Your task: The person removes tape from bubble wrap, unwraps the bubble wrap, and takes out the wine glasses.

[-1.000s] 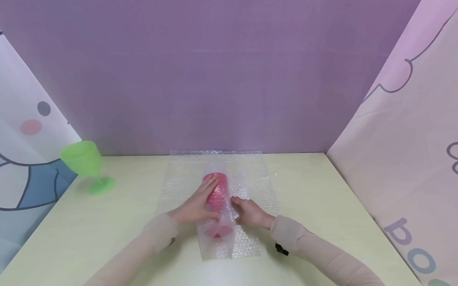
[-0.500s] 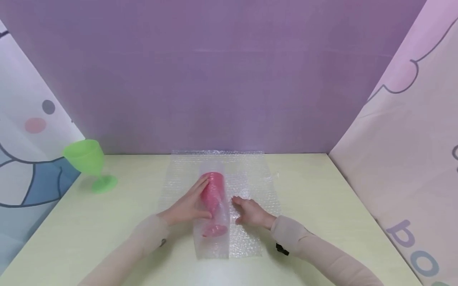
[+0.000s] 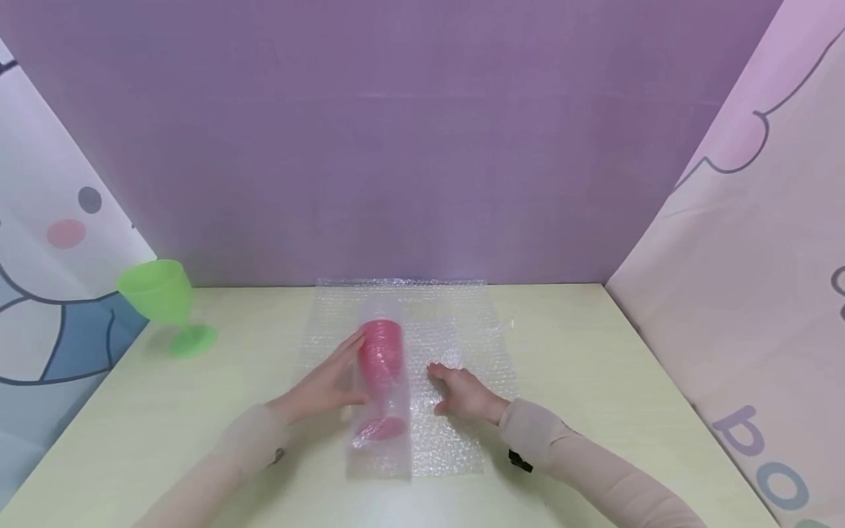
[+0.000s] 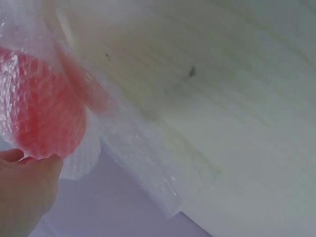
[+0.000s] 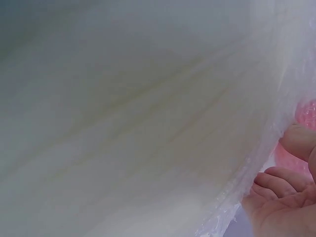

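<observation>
A pink goblet (image 3: 381, 359) lies on its side under a layer of clear bubble wrap (image 3: 449, 330), bowl to the back and foot toward the front. My left hand (image 3: 320, 385) touches its left side through the wrap, fingers extended along the bowl and thumb apart near the stem. In the left wrist view, fingertips (image 4: 55, 160) meet the wrapped pink bowl (image 4: 47, 108). My right hand (image 3: 465, 394) rests on the flat part of the sheet, to the right of the goblet and apart from it. Its fingers (image 5: 281, 181) look relaxed and hold nothing.
A green goblet (image 3: 158, 293) stands upright at the table's back left. Behind the pale table (image 3: 568, 352) rises a purple backdrop (image 3: 422, 147). Printed panels close in the left and right sides.
The wrapped pink goblet has rolled left, and my left hand has moved left with it. More of the flat sheet shows beside my right hand, which stays in place.
</observation>
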Available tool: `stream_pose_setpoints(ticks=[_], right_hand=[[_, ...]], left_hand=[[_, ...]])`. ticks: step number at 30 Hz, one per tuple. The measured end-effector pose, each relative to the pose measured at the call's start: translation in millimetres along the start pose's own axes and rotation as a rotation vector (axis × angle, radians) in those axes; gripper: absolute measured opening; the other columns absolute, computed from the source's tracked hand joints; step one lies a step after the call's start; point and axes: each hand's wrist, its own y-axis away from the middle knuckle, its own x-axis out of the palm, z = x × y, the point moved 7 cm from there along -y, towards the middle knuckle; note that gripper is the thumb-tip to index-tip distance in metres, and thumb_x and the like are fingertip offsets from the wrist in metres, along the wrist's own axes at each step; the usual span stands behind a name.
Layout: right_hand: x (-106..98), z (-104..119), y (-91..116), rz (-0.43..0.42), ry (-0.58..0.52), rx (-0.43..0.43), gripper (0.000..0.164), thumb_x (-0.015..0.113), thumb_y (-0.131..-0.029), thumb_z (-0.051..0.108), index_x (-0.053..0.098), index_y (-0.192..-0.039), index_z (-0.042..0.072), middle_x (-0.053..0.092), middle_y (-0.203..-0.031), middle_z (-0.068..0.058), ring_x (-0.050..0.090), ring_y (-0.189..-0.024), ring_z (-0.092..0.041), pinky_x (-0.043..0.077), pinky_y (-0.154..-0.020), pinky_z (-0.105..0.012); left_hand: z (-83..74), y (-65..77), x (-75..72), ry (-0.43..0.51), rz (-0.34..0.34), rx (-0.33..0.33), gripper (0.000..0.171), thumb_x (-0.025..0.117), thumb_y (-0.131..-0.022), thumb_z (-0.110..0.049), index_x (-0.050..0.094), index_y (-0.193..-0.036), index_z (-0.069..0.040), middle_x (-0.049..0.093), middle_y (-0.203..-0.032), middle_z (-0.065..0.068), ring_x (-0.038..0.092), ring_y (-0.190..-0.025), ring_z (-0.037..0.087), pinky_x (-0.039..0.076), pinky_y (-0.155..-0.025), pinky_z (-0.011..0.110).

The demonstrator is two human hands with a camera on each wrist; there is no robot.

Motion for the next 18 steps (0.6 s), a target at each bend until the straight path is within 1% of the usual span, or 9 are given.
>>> stream_pose_setpoints(ticks=[5,7,9,11,14,16,18], right_hand=[[1,-1,2,-0.003,0.0,0.0,0.072,0.073,-0.073,0.007,0.038,-0.135,-0.006,0.037,-0.142,-0.02,0.033,-0.132,-0.035,0.026,-0.111,-0.044],[2,-1,3,-0.003,0.002,-0.001,0.073,0.073,-0.073,0.007,0.038,-0.135,-0.005,0.036,-0.142,-0.02,0.033,-0.133,-0.035,0.026,-0.111,-0.044],[2,-2,3,0.0,-0.003,0.003,0.073,0.072,-0.073,0.007,0.037,-0.136,-0.005,0.036,-0.143,-0.02,0.032,-0.133,-0.035,0.025,-0.111,-0.044],[1,-2,3,-0.002,-0.004,-0.002,0.073,0.072,-0.073,0.007,0.036,-0.136,-0.005,0.035,-0.143,-0.02,0.031,-0.134,-0.035,0.025,-0.112,-0.044],[0,-1,2,-0.003,-0.009,-0.017,0.072,0.071,-0.074,0.006,0.036,-0.136,-0.006,0.034,-0.143,-0.021,0.03,-0.134,-0.035,0.024,-0.112,-0.044],[0,0,2,-0.004,-0.005,-0.027,0.072,0.071,-0.074,0.006,0.037,-0.135,-0.006,0.035,-0.143,-0.022,0.031,-0.133,-0.036,0.024,-0.112,-0.045],[0,-1,1,-0.003,-0.001,-0.025,0.072,0.072,-0.074,0.006,0.037,-0.135,-0.006,0.035,-0.143,-0.022,0.031,-0.133,-0.036,0.025,-0.112,-0.045]], left_hand=[[-5.5,7.4,-5.3,-0.028,0.002,-0.032,0.097,0.068,-0.076,-0.046,0.012,-0.148,-0.011,0.007,-0.155,0.004,0.012,-0.14,0.032,0.018,-0.11,0.054],[-12.8,11.4,-6.9,-0.034,0.0,-0.05,0.091,0.067,-0.079,-0.04,0.014,-0.148,-0.011,0.01,-0.155,0.006,0.014,-0.14,0.033,0.019,-0.11,0.055],[-22.3,16.1,-5.6,-0.003,0.006,-0.077,0.085,0.066,-0.082,-0.033,0.016,-0.147,-0.012,0.013,-0.154,0.007,0.016,-0.139,0.032,0.019,-0.11,0.055],[-34.0,22.1,-1.8,0.05,0.024,-0.115,0.082,0.065,-0.083,-0.031,0.017,-0.147,-0.015,0.015,-0.154,0.005,0.017,-0.139,0.031,0.018,-0.111,0.054],[-51.1,31.6,9.3,0.095,0.068,-0.142,0.084,0.065,-0.082,-0.039,0.018,-0.147,-0.017,0.015,-0.153,0.003,0.019,-0.139,0.031,0.018,-0.11,0.054],[-61.4,37.2,18.3,0.085,0.112,-0.12,0.089,0.066,-0.079,-0.044,0.016,-0.147,-0.015,0.012,-0.154,0.004,0.017,-0.139,0.03,0.018,-0.111,0.053],[-69.2,41.4,26.0,0.059,0.144,-0.088,0.095,0.068,-0.076,-0.045,0.015,-0.147,-0.013,0.008,-0.154,0.005,0.015,-0.14,0.031,0.019,-0.11,0.053]])
